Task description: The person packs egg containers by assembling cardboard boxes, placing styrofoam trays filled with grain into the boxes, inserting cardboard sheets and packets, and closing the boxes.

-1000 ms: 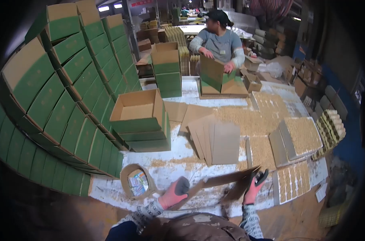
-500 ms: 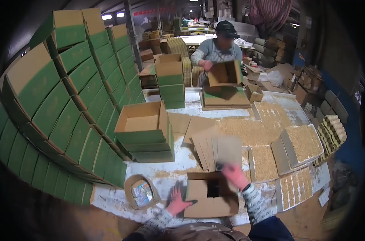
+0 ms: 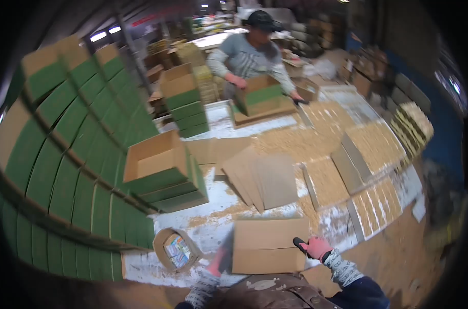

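Observation:
A brown cardboard box [image 3: 269,246] lies in front of me with two flaps folded together over its top and a seam between them. On its right edge rests my right hand [image 3: 316,248], in a pink glove with dark fingertips; its thumb and fingers are apart. My left hand [image 3: 218,260] is beside the box's left edge, smeared by motion, so its fingers are unclear. Left of it stands a round cardboard container [image 3: 164,247] holding colourful printed papers [image 3: 179,251]. Behind the box, flat cardboard sheets [image 3: 275,180] lie fanned out.
Tall stacks of green boxes [image 3: 64,165] line the left. Open boxes [image 3: 162,165] stand behind the round container. Grain-coloured filled trays [image 3: 375,149] and egg trays [image 3: 411,126] are at the right. Across the table, a co-worker [image 3: 252,56] handles a green-and-brown box [image 3: 265,100].
The box's top flaps have come down over its opening. My right hand has moved to its right edge, my left hand away from its surface. The co-worker's box has been lowered.

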The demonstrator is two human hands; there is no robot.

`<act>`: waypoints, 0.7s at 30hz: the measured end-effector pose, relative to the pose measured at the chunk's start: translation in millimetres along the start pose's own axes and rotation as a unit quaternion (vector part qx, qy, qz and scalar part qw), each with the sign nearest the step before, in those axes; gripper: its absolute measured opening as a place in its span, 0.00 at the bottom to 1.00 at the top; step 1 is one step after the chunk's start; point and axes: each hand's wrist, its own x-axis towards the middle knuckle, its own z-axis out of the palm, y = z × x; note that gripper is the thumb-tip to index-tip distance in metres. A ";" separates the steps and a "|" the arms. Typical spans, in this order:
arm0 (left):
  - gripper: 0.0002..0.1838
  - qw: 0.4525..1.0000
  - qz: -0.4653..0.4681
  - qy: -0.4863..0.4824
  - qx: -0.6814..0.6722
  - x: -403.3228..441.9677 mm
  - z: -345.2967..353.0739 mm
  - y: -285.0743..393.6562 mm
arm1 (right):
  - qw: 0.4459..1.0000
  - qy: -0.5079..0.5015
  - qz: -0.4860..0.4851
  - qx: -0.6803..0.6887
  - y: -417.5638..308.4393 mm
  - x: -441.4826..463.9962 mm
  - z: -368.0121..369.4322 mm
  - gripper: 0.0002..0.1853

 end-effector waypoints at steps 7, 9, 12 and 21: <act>0.32 0.948 -0.057 0.176 0.259 0.2 -45.2 75.7 | 0.870 0.352 -0.344 -0.005 38.2 59.0 83.9 0.27; 0.27 0.860 0.012 0.200 0.470 13.1 -28.9 53.5 | 0.873 0.449 -0.159 0.104 55.2 87.8 62.7 0.26; 0.28 0.839 -0.046 0.255 0.479 21.1 -79.3 7.6 | 0.685 0.569 0.249 0.382 146.0 219.7 50.8 0.30; 0.28 0.863 0.005 0.248 0.441 23.9 -12.8 44.5 | 0.347 0.575 0.005 0.741 54.5 234.4 -27.8 0.49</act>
